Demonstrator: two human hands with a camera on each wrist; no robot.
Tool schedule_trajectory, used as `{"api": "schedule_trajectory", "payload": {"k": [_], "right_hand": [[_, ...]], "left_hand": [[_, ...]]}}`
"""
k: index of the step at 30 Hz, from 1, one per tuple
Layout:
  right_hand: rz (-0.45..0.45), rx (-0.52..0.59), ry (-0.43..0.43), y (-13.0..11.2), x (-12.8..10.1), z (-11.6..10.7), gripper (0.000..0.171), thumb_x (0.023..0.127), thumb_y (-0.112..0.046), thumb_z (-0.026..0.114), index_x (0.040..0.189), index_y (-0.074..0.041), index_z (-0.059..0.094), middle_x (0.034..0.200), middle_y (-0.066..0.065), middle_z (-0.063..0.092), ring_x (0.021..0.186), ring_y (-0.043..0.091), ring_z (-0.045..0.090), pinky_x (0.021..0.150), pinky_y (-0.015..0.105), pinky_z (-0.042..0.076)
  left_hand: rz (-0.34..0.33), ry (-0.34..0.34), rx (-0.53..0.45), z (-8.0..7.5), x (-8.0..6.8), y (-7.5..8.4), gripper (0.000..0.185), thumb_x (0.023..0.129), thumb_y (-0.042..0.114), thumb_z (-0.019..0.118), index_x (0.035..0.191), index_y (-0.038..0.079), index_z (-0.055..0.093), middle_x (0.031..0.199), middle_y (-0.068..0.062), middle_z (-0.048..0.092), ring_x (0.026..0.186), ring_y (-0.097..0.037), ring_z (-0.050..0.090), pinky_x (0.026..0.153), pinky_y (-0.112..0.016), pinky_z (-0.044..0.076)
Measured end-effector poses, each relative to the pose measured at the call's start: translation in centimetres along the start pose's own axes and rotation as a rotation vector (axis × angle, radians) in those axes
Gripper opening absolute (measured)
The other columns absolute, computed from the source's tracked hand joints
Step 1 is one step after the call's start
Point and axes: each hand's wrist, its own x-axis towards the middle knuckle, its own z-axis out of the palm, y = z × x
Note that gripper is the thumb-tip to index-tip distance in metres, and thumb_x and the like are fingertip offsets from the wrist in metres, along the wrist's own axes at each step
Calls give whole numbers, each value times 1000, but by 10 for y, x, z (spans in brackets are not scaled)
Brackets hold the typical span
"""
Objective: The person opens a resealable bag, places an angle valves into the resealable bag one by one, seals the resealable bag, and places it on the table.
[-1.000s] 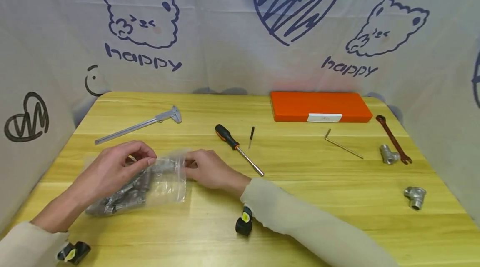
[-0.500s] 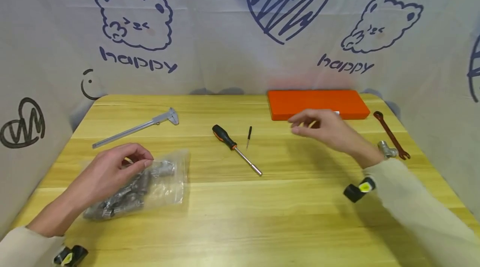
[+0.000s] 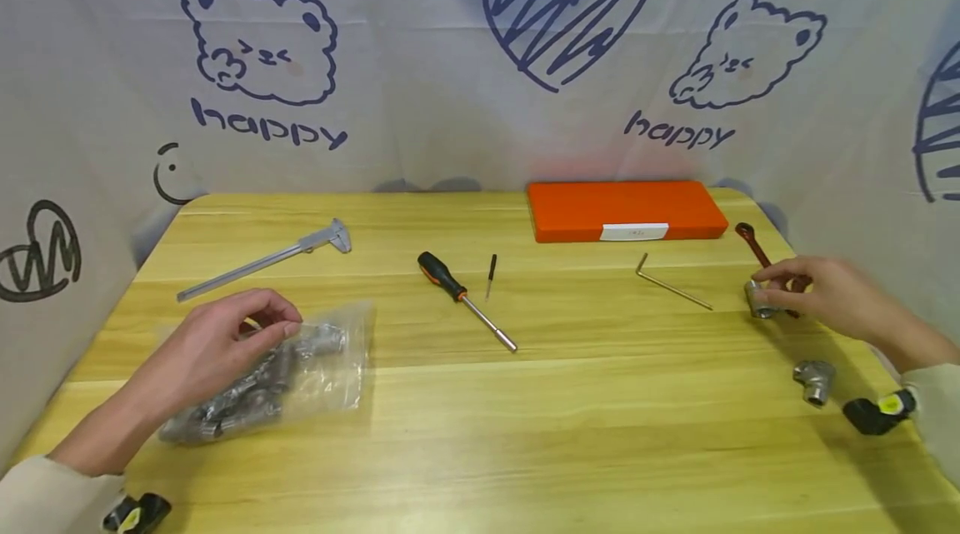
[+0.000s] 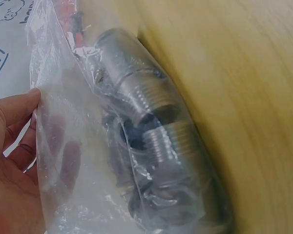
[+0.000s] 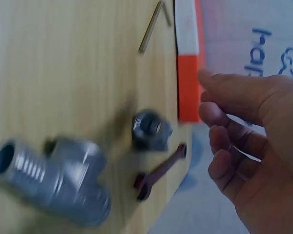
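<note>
My left hand (image 3: 236, 342) pinches the upper edge of a clear zip bag (image 4: 58, 161) between thumb and fingers. Inside the bag lie several grey metal pipe fittings (image 4: 136, 92), some with threaded ends. On the right side of the table, my right hand (image 3: 840, 296) is over a metal tee fitting (image 3: 759, 301), overlapping it in the head view. In the right wrist view its loosely bent fingers (image 5: 224, 165) stand apart from that fitting and hold nothing. A second tee fitting (image 3: 814, 381) lies closer to the front, below the right wrist.
A reddish wrench (image 3: 752, 242) is partly hidden behind the right hand. An orange case (image 3: 626, 205) stands at the back, with an L-shaped hex key (image 3: 675, 284) before it. Mid-table are a screwdriver (image 3: 442, 274) and a thin small one (image 3: 492, 267); a caliper (image 3: 262, 267) lies left.
My right hand has left the bag and swept right across the table to the tee fitting near the wrench. The left hand has kept its hold on the bag.
</note>
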Motion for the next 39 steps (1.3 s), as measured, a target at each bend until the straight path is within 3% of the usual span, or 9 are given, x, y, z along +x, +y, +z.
{"api": "schedule_trajectory", "payload": {"k": [9, 22, 29, 33, 39], "right_hand": [[36, -81, -120, 22, -5, 1, 44, 100, -20, 81, 129, 12, 71, 97, 4, 73, 77, 14, 57, 60, 28, 44], [-27, -94, -140, 20, 1, 7, 48, 93, -18, 87, 126, 14, 71, 84, -3, 62, 69, 6, 46, 62, 27, 37], [-58, -141, -156, 20, 8, 14, 41, 92, -24, 89, 115, 9, 77, 76, -7, 63, 66, 8, 46, 62, 27, 40], [-58, -128, -118, 15, 9, 16, 36, 94, -22, 87, 113, 6, 78, 78, -5, 63, 68, 11, 47, 62, 27, 41], [-148, -155, 44, -14, 13, 15, 32, 93, -20, 87, 115, 2, 78, 91, 0, 62, 78, 12, 46, 67, 28, 40]], "left_hand": [[6, 4, -5, 0, -1, 1, 7, 109, 25, 70, 111, 21, 76, 107, 6, 77, 95, -2, 67, 77, -24, 60], [14, 11, 1, 0, -2, 1, 7, 109, 24, 70, 110, 20, 76, 104, 6, 76, 93, -1, 66, 77, -24, 60], [16, 10, 0, 0, -2, 1, 5, 109, 23, 71, 110, 22, 76, 104, 7, 76, 94, -1, 66, 77, -24, 60], [8, 6, -3, -1, -2, 2, 7, 109, 24, 70, 110, 21, 76, 106, 7, 76, 94, -2, 67, 76, -24, 60], [5, 6, -1, -2, -2, 2, 7, 110, 24, 70, 110, 21, 76, 105, 7, 76, 95, -3, 67, 77, -24, 60]]}}
